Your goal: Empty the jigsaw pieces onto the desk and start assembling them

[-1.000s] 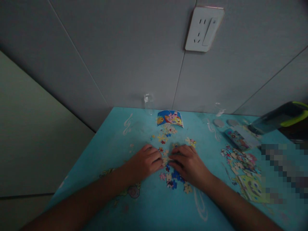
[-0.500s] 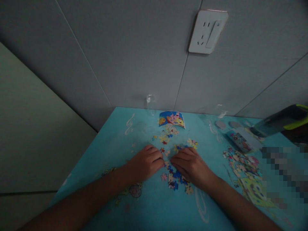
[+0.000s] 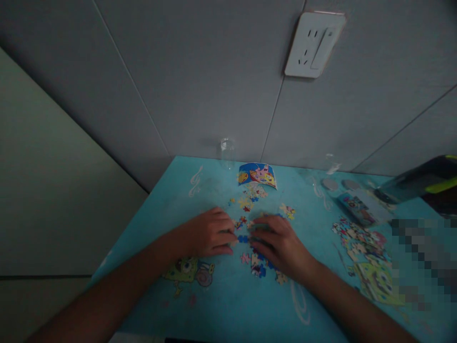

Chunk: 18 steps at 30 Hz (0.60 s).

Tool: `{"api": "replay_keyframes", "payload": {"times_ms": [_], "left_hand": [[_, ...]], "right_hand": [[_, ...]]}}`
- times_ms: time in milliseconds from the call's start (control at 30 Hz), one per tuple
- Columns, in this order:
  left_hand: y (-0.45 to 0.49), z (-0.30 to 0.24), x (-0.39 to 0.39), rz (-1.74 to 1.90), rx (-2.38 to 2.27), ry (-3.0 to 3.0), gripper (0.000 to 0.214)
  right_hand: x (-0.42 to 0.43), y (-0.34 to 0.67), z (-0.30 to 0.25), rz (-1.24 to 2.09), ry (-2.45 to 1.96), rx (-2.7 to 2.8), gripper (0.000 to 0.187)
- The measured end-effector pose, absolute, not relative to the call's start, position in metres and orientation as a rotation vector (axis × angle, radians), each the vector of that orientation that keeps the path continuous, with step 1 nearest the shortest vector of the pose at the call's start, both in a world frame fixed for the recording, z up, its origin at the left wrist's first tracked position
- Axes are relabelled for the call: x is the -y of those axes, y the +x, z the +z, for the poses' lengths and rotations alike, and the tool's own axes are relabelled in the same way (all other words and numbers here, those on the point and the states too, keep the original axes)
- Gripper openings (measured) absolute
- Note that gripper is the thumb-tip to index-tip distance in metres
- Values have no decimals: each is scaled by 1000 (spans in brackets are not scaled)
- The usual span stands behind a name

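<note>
Both my hands rest on a light blue table (image 3: 228, 305) among small loose jigsaw pieces (image 3: 255, 264). My left hand (image 3: 209, 233) lies palm down with its fingers curled toward the middle. My right hand (image 3: 276, 240) faces it, fingers bent over the pieces. Between the two sets of fingertips sits a blue piece (image 3: 243, 238); both hands pinch at it or touch it. More loose pieces (image 3: 250, 200) lie just beyond the hands. A curled picture card (image 3: 257, 174) stands near the wall.
A clear glass jar (image 3: 227, 151) stands at the table's back edge. On the right lie a partly built puzzle (image 3: 364, 247), a small printed box (image 3: 357, 206), two round lids (image 3: 339, 184) and a dark bottle with green trim (image 3: 421, 181). A wall socket (image 3: 314, 45) hangs above.
My left hand has slid a little back and left, flattening on the table. My right hand has shifted slightly. A blue piece now shows between the fingertips. The view has drifted right.
</note>
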<state>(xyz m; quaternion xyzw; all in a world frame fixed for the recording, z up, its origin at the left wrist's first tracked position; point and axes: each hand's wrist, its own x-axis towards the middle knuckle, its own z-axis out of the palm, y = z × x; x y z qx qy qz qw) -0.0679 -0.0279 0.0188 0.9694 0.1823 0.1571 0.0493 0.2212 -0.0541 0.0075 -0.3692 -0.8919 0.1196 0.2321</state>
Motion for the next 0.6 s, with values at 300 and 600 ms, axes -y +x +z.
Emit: {"api": "replay_keyframes", "payload": {"times_ms": [300,600], "left_hand": [[-61,12,30,501,-567,2990,6],[-64,9,26,461,-537,2995,8]], "right_hand": [[61,215,10,314,-1003,2484,15],[62,207,8,292,-1082,2467,21]]}}
